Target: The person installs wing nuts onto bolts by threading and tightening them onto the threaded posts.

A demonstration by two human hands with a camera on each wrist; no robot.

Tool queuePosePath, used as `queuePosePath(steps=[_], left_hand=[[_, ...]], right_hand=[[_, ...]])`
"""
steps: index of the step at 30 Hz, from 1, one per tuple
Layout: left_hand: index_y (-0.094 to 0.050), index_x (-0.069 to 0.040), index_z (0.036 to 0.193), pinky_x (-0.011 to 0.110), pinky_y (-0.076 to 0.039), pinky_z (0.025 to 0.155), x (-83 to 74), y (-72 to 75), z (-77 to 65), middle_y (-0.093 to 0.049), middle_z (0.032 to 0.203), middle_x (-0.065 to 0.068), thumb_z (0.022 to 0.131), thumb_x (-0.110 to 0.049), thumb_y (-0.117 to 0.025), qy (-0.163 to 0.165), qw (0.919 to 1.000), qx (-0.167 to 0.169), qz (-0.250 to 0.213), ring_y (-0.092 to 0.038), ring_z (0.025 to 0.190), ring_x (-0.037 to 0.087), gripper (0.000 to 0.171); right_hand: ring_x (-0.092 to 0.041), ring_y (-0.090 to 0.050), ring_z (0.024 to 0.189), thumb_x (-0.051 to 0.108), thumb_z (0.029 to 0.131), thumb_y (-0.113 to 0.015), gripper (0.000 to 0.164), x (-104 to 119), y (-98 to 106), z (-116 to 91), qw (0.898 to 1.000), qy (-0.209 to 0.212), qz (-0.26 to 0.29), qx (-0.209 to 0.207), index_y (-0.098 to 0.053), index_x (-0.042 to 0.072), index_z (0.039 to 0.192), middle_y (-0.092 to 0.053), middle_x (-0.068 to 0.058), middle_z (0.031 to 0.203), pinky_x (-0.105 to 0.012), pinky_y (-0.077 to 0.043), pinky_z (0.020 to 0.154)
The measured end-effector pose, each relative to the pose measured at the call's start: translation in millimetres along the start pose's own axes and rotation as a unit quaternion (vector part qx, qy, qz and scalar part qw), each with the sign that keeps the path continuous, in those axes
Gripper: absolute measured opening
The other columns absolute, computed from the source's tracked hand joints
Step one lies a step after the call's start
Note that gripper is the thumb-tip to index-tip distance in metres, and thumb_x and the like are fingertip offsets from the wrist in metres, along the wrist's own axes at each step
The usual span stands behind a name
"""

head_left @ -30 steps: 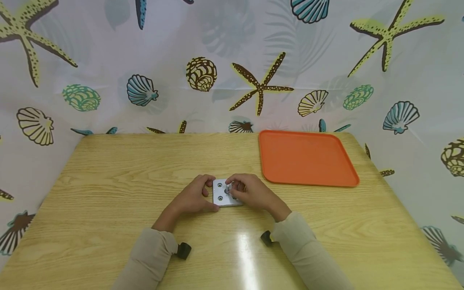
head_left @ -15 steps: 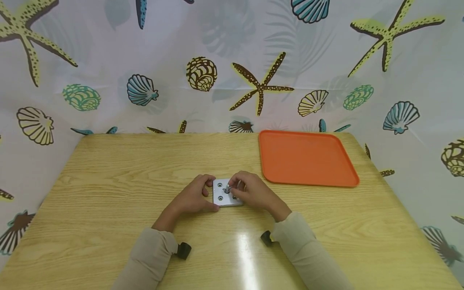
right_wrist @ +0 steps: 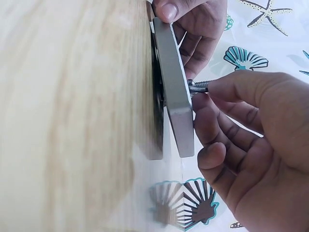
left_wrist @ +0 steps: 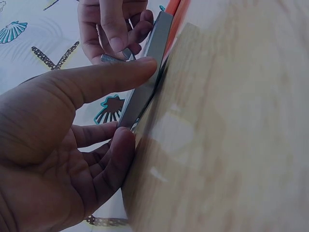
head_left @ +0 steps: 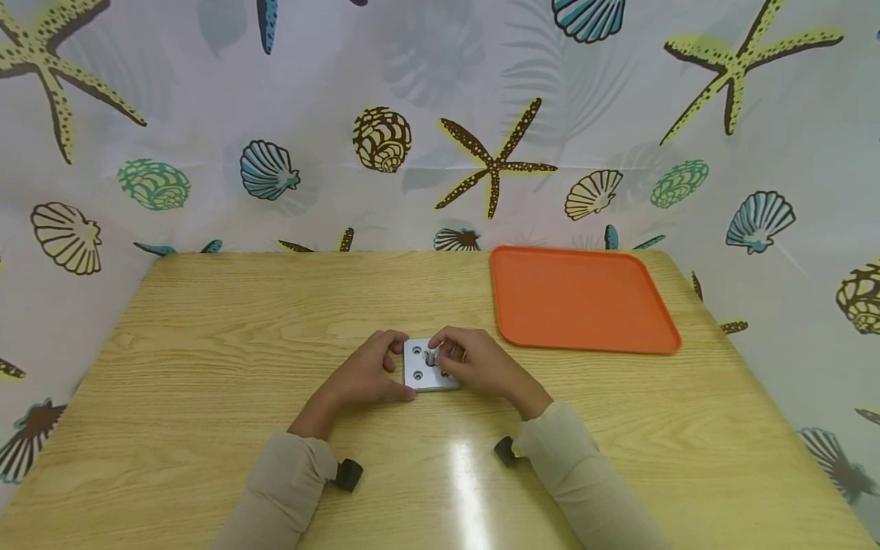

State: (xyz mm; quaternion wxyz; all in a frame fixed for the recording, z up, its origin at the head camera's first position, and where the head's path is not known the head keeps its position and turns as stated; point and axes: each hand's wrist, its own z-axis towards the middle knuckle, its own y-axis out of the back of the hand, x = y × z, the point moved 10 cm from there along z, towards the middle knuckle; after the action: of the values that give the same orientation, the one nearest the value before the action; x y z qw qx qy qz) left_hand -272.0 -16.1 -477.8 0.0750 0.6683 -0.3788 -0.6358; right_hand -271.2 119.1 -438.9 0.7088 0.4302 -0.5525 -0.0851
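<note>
A square silver metal plate (head_left: 417, 364) with countersunk holes lies near the middle of the table. My left hand (head_left: 367, 373) holds it at the left side, thumb at the near edge and fingers at the far corner. From the plate's centre stands a threaded bolt (right_wrist: 202, 83) carrying a wing nut (right_wrist: 196, 90). The thumb and forefinger of my right hand (head_left: 484, 365) pinch the wing nut, while the other fingers curl beside the plate. In the left wrist view, the plate's edge (left_wrist: 147, 75) shows side-on under my thumb. My right hand covers part of the plate's right side.
An orange tray (head_left: 584, 302) lies at the back right of the wooden table (head_left: 241, 328). Behind and at both sides hangs a white cloth (head_left: 309, 76) printed with shells and starfish.
My right forefinger lifted back from the wing nut half a second ago and is now against it again. The wing nut's wings sit at a different angle. My left hand and the plate stayed put.
</note>
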Motion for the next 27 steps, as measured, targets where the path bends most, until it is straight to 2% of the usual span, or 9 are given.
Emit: queuePosePath(steps=[10,27], left_hand=[[-0.047,-0.009,0.142,0.032,-0.044,0.086,0.5,0.5,0.0,-0.051,0.124,0.005,0.072,-0.02,-0.091,0.001,1.0,0.002,-0.003,-0.051,0.101,0.018,0.084],[-0.047,-0.01,0.142,0.032,-0.044,0.085,1.8,-0.3,0.6,-0.051,0.123,0.004,0.072,-0.02,-0.091,-0.002,1.0,0.004,-0.006,-0.05,0.101,0.018,0.084]], right_hand=[[-0.01,-0.055,0.073,0.012,0.097,-0.06,0.023,1.6,-4.5,1.2,1.0,0.009,-0.009,0.018,-0.07,0.011,0.118,-0.066,-0.002,0.088,-0.021,-0.047,0.065],[-0.01,-0.054,0.073,0.012,0.096,-0.062,0.023,3.8,-3.4,0.5,1.0,0.013,-0.005,0.019,-0.069,0.01,0.117,-0.065,-0.003,0.089,-0.021,-0.047,0.066]])
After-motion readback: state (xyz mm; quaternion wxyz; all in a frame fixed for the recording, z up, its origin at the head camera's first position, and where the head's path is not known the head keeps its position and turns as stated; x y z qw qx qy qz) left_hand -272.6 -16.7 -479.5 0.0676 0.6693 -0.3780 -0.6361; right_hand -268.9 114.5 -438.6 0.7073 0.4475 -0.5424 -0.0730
